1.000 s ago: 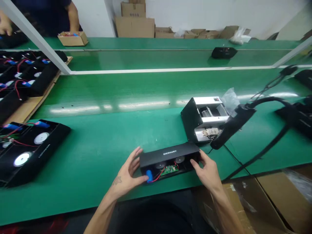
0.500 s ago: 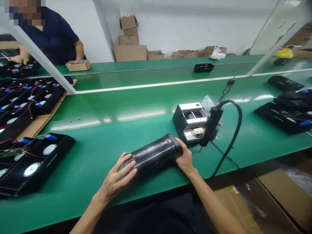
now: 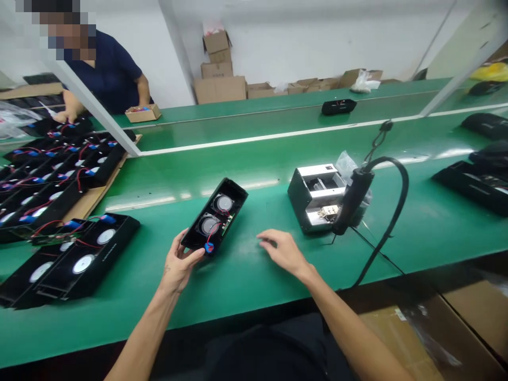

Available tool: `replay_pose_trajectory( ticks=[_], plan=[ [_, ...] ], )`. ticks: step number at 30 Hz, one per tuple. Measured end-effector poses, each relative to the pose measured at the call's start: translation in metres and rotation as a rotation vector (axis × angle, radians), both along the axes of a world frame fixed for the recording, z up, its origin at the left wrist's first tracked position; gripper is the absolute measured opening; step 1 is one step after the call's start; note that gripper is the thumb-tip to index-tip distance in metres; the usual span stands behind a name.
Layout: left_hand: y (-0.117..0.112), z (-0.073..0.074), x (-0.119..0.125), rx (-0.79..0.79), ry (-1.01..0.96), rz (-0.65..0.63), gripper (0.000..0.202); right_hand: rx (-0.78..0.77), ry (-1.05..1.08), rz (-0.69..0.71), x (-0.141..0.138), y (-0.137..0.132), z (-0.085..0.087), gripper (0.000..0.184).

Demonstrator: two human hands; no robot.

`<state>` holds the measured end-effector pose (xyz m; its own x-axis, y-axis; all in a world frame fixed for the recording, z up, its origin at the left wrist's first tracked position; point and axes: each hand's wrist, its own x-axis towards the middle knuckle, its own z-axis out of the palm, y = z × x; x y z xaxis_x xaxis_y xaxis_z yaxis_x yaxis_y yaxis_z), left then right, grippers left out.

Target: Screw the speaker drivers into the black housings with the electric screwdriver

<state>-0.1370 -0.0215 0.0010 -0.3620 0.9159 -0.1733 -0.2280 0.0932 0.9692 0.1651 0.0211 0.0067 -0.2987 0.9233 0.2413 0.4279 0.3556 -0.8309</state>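
Observation:
My left hand (image 3: 180, 262) grips the lower end of a black speaker housing (image 3: 194, 235), tilted with its open side toward me. Inside it show two round speaker drivers (image 3: 223, 203), a small green circuit board and a blue connector (image 3: 209, 247) on red wires. Over the bench to the right, my right hand (image 3: 282, 250) holds nothing; its fingers are bent, with a gap between thumb and forefinger. Beyond that hand stands a black-and-white screw feeder (image 3: 313, 198). A black electric screwdriver (image 3: 351, 201) hangs in front of the feeder, its tip pointing down.
More open speaker housings (image 3: 93, 254) lie on the left, beside a wooden board (image 3: 97, 198) loaded with several others. Black housings (image 3: 472, 185) also lie at the right. Across the green bench (image 3: 222, 307), a co-worker (image 3: 115, 74) handles parts near a small cardboard box (image 3: 143, 113).
The speaker housing has turned from its perforated grille side to its open side and swung more upright. My right hand has let go of it and sits apart; my left hand keeps hold.

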Motion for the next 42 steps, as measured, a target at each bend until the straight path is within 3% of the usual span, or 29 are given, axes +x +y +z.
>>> replay_pose_trajectory(
  ticks=[3,13,20,26,33,37,42],
  plan=[
    [-0.009,0.001,-0.001,-0.047,-0.096,0.025,0.082,-0.052,-0.056,0.144,-0.015,-0.013,-0.01,0.02],
    [-0.044,0.004,0.022,-0.08,-0.137,-0.03,0.088,-0.169,-0.019,0.053,-0.011,-0.024,-0.024,0.021],
    [-0.051,0.012,0.034,-0.083,-0.198,-0.133,0.083,-0.142,-0.006,0.042,-0.009,-0.03,-0.028,0.019],
    [-0.056,0.026,0.046,-0.13,-0.265,-0.137,0.081,-0.1,0.013,0.026,-0.008,-0.034,-0.035,0.019],
    [-0.058,0.017,0.046,-0.176,-0.338,-0.204,0.076,-0.025,0.007,0.005,-0.01,-0.039,-0.039,0.017],
    [-0.059,0.017,0.049,-0.186,-0.344,-0.19,0.074,0.014,0.005,-0.004,-0.011,-0.04,-0.039,0.017],
    [-0.061,0.023,0.058,-0.09,-0.201,-0.108,0.079,0.055,0.03,-0.061,-0.009,-0.04,-0.039,0.015]
  ],
)
